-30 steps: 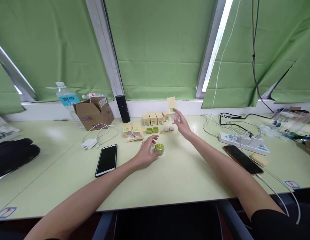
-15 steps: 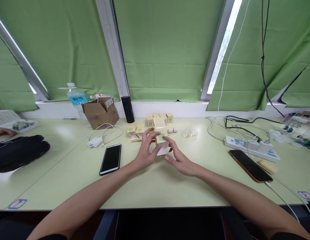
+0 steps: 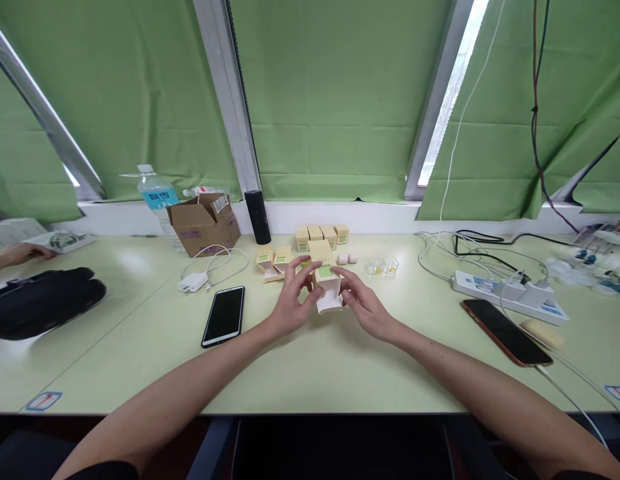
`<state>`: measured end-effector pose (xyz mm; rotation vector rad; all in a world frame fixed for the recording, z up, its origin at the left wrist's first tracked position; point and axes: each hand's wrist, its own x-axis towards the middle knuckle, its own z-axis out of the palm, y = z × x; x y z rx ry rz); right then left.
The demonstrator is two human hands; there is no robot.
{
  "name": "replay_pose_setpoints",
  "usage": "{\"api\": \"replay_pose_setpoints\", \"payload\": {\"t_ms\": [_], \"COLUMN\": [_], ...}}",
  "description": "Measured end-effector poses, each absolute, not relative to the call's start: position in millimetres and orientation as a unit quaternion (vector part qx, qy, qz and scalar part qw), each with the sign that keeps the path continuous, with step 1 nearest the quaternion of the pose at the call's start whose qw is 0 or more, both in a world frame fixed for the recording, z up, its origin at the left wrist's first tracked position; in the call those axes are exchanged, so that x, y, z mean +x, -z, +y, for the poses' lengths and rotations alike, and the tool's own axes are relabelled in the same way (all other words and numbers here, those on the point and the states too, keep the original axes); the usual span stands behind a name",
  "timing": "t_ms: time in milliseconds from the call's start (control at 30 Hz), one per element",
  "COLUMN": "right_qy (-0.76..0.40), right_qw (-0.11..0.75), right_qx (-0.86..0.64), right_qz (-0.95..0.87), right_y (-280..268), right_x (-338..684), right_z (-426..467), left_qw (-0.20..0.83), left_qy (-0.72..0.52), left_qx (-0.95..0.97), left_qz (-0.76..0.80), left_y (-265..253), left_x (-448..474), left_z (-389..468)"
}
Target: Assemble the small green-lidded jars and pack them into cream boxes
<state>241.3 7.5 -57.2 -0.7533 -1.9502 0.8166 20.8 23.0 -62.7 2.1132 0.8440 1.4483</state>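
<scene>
A small cream box (image 3: 331,288) with a green label on top and white inner faces is held between my two hands, tilted above the table. My left hand (image 3: 291,303) grips its left side, thumb and fingers against the card. On the other side, my right hand (image 3: 367,308) has its fingertips on the box's right edge, the thumb lower down. Just behind it are more cream boxes (image 3: 320,251), one partly covered by the held box. Two opened boxes (image 3: 283,257) stand left of my left fingers. Small pale pink cylinders (image 3: 347,259) lie beyond my right hand.
Clear plastic cups (image 3: 383,267) sit to the right. A phone (image 3: 223,316), white charger (image 3: 193,282) and cardboard carton (image 3: 205,225) are on the left; a power strip (image 3: 510,297) and second phone (image 3: 505,332) on the right. Another person's hand (image 3: 27,253) is at far left.
My right fingers have closed in on the box's right side. The yellow bit seen under the box is out of sight. The other person's hand has come further into view.
</scene>
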Motion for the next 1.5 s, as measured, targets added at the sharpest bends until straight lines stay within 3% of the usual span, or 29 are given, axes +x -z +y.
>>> {"api": "replay_pose_setpoints", "payload": {"t_ms": [433, 1033, 1500], "right_qy": [-0.363, -0.349, -0.332], "right_qw": [0.398, 0.481, 0.475], "right_qx": [-0.309, -0.356, -0.314], "right_qz": [-0.784, -0.721, -0.752], "right_y": [53, 52, 53], "right_x": [242, 235, 232], "right_z": [9, 6, -5], "left_qw": [0.251, 0.341, 0.394], "left_qy": [-0.535, -0.419, -0.527], "left_qx": [0.748, 0.814, 0.719], "left_qz": [0.302, 0.213, 0.224], "left_y": [61, 63, 65], "left_x": [23, 16, 28], "left_z": [23, 20, 17]}}
